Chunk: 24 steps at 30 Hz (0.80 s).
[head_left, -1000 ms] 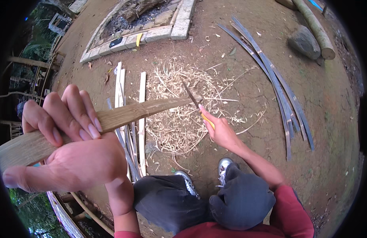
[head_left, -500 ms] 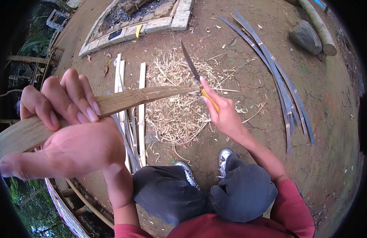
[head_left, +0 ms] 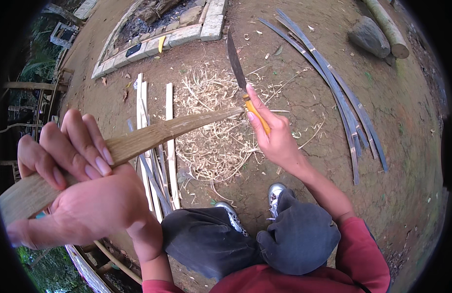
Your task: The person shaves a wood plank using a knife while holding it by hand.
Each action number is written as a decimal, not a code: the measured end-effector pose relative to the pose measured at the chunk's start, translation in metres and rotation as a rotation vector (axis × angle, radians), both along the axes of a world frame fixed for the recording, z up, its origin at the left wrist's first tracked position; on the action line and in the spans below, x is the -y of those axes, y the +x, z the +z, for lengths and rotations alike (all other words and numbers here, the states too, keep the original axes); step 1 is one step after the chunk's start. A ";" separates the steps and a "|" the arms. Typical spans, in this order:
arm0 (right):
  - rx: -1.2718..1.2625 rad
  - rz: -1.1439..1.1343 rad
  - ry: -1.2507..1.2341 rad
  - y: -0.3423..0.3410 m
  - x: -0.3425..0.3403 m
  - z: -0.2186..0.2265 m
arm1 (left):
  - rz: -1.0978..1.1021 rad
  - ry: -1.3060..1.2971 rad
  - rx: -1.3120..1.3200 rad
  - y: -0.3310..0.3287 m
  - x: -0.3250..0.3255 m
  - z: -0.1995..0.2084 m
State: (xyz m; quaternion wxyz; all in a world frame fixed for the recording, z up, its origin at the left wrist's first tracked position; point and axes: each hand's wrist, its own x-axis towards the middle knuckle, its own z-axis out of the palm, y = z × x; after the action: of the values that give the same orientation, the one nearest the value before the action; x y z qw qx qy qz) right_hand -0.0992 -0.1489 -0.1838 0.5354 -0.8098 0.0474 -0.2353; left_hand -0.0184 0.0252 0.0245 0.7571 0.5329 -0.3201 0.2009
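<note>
My left hand [head_left: 101, 198] is closed round a long bamboo strip [head_left: 187, 124], the fingers curled over its upper side and the thumb stretched out below. The strip slants up to the right and narrows to a thin tip close to my right hand [head_left: 279, 139]. That hand grips the yellow handle of a knife [head_left: 236, 63], whose dark blade points up and away from me. The strip's tip lies next to the knife handle; I cannot tell whether they touch. Curly pale shavings [head_left: 206, 158] lie heaped on the ground beneath the strip.
Pale strips [head_left: 169, 112] lie left of the shavings, and long dark strips [head_left: 328, 73] to the right. A stone-edged fire pit [head_left: 187, 34] is at the far left, with a black phone [head_left: 133, 49] on its rim. A boulder [head_left: 369, 36] and a log [head_left: 389, 29] lie far right.
The near part of the bamboo strip and my left hand have dropped a little, so the strip slopes more steeply. The knife blade has turned more upright. My grips are unchanged.
</note>
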 end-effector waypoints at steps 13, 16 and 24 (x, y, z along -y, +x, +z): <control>-0.168 0.086 0.115 0.000 0.021 -0.010 | 0.377 0.030 -0.011 -0.006 0.023 0.006; -0.034 0.064 0.138 -0.006 -0.003 -0.018 | 0.321 0.031 -0.015 -0.012 0.022 0.005; -0.089 0.080 0.038 -0.002 -0.002 -0.018 | 0.211 0.022 -0.050 -0.018 0.023 0.000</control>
State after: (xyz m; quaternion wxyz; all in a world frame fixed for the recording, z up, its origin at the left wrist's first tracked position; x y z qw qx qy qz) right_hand -0.1010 -0.1468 -0.2020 0.5572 -0.8102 0.0431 -0.1766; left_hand -0.0364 0.0026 0.0248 0.7337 0.5767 -0.2451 0.2628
